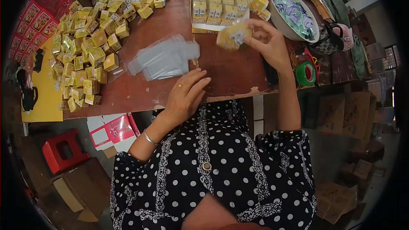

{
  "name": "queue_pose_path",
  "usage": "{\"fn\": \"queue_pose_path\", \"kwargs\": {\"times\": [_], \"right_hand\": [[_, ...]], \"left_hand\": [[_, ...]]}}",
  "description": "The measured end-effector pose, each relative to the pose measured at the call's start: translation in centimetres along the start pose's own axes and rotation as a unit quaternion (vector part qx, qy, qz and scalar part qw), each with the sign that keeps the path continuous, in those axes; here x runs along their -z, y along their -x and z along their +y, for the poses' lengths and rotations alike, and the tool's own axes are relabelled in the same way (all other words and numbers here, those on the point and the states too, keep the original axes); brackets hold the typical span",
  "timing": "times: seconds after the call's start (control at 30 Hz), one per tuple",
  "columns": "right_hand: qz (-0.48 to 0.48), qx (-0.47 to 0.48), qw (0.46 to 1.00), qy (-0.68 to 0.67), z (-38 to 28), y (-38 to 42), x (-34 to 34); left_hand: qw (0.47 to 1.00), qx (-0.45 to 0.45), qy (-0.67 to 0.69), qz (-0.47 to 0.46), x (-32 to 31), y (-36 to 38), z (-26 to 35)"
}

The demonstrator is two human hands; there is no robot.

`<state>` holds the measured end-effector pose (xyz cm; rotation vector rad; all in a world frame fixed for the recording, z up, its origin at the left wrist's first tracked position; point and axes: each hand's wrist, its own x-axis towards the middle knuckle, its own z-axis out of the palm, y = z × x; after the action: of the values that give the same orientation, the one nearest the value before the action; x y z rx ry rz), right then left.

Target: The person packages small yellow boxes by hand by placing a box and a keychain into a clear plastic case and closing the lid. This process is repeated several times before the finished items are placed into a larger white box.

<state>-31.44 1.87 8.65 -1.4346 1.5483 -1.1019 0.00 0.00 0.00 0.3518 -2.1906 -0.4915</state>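
The right hand pinches a small yellow box, seemingly bagged. The left hand rests loose, holding nothing, just below the clear bags; steady the box before sealing.

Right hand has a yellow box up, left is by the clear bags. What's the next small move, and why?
Probably the left hand picks one clear bag off the stack: it rests empty at the stack's edge, while the right hand holds a small yellow box lifted above the table.
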Motion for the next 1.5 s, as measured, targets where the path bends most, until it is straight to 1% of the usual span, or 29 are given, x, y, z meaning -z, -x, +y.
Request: {"fn": "queue_pose_path", "kwargs": {"times": [0.03, 0.07, 0.1, 0.13, 0.2, 0.33, 0.5, 0.63, 0.7, 0.73, 0.8, 0.87, 0.93, 0.97, 1.0, 1.03, 1.07, 1.1, 1.13, 1.17, 1.2, 1.23, 1.27, 1.3, 1.33, 1.37, 1.4, 1.43, 1.5], "right_hand": [[0.088, 0.06, 0.988, 0.113, -0.3, -0.5, 0.3], [0.172, 0.119, 0.952, 0.224, -0.6, -1.0, 0.7], [0.221, 0.117, 0.934, 0.254, -0.4, -2.7, 0.4], [0.219, 0.118, 0.934, 0.256, -0.3, -3.2, 1.1], [0.217, 0.091, 0.887, 0.396, 0.3, -3.8, 2.6], [0.197, 0.096, 0.882, 0.418, 1.3, -5.0, 3.1], [0.169, 0.128, 0.899, 0.382, 4.3, -7.1, 3.3], [0.151, 0.097, 0.913, 0.367, 7.4, -8.7, 3.3], [0.18, 0.139, 0.875, 0.427, 8.2, -9.0, 3.0], [0.178, 0.141, 0.876, 0.425, 8.3, -9.1, 2.8], [0.207, 0.156, 0.832, 0.491, 8.4, -9.2, 2.5], [0.203, 0.152, 0.826, 0.504, 8.4, -9.1, 2.3], [0.195, 0.154, 0.819, 0.517, 7.9, -8.8, 2.3], [0.18, 0.135, 0.818, 0.529, 7.3, -8.5, 2.2], [0.165, 0.119, 0.817, 0.54, 6.7, -8.3, 1.9], [0.159, 0.13, 0.819, 0.535, 6.1, -8.0, 1.8], [0.177, 0.143, 0.817, 0.531, 5.4, -7.5, 1.7], [0.196, 0.155, 0.813, 0.526, 4.7, -7.2, 1.4], [0.192, 0.163, 0.814, 0.523, 3.7, -6.7, 0.8], [0.227, 0.187, 0.806, 0.514, 2.9, -5.9, 0.4], [0.262, 0.206, 0.797, 0.505, 2.2, -5.0, 0.0], [0.261, 0.206, 0.798, 0.503, 1.6, -4.2, -0.7], [0.264, 0.207, 0.824, 0.456, 0.9, -3.6, -1.7], [0.266, 0.208, 0.848, 0.408, 0.4, -2.9, -2.8], [0.267, 0.207, 0.848, 0.407, 0.0, -2.1, -4.1], [0.222, 0.175, 0.92, 0.27, -0.4, -1.3, -5.6], [0.171, 0.136, 0.968, 0.125, -0.8, -0.5, -7.2], [0.128, 0.134, 0.981, 0.065, -1.4, 0.1, -8.9], [0.047, 0.117, 0.991, -0.036, -2.9, 1.0, -12.1]], "left_hand": [[1.0, 0.02, 0.006, -0.009, -0.4, 0.5, 0.0], [0.999, 0.04, 0.012, -0.016, -0.7, 0.9, 0.1], [0.999, 0.033, 0.001, -0.022, 0.2, 0.7, -1.2], [0.999, 0.046, 0.01, -0.025, 0.1, 0.8, -1.3], [0.998, 0.06, 0.022, -0.026, -0.1, 1.2, -1.4], [0.996, 0.082, 0.025, -0.035, -0.5, 1.8, -2.3], [0.994, 0.098, 0.03, -0.036, -0.9, 1.8, -2.6], [0.994, 0.1, 0.034, -0.028, -1.0, 1.8, -2.7], [0.993, 0.105, 0.035, -0.028, -0.9, 1.9, -2.7], [0.996, 0.088, 0.023, -0.022, -0.6, 1.7, -2.8], [0.997, 0.073, 0.009, -0.016, 0.2, 1.1, -3.4], [0.992, 0.082, -0.082, 0.054, 2.2, 0.1, -5.1], [0.978, 0.121, -0.161, 0.061, 4.8, -1.7, -7.2], [0.975, 0.127, -0.167, 0.065, 5.4, -2.1, -8.8], [0.967, 0.146, -0.205, 0.05, 6.0, -2.2, -10.7], [0.955, 0.163, -0.244, 0.034, 6.6, -2.3, -12.1], [0.951, 0.168, -0.255, 0.039, 7.1, -2.2, -13.1], [0.954, 0.23, -0.189, -0.036, 7.5, -2.1, -14.1], [0.944, 0.289, -0.117, -0.109, 7.9, -2.1, -14.6], [0.943, 0.293, -0.12, -0.105, 7.9, -2.0, -15.0], [0.946, 0.293, -0.107, -0.087, 7.7, -2.1, -15.1], [0.95, 0.292, -0.093, -0.07, 7.6, -2.1, -15.0], [0.949, 0.292, -0.094, -0.071, 7.4, -2.1, -14.7], [0.951, 0.293, -0.097, -0.018, 7.3, -2.2, -14.2], [0.95, 0.292, -0.1, 0.035, 7.2, -2.2, -13.7], [0.951, 0.291, -0.1, 0.034, 7.2, -2.4, -13.2], [0.958, 0.263, -0.085, 0.073, 7.3, -2.4, -12.5], [0.963, 0.235, -0.069, 0.112, 7.3, -2.4, -11.6], [0.966, 0.22, -0.054, 0.124, 7.1, -2.6, -9.0]]}}
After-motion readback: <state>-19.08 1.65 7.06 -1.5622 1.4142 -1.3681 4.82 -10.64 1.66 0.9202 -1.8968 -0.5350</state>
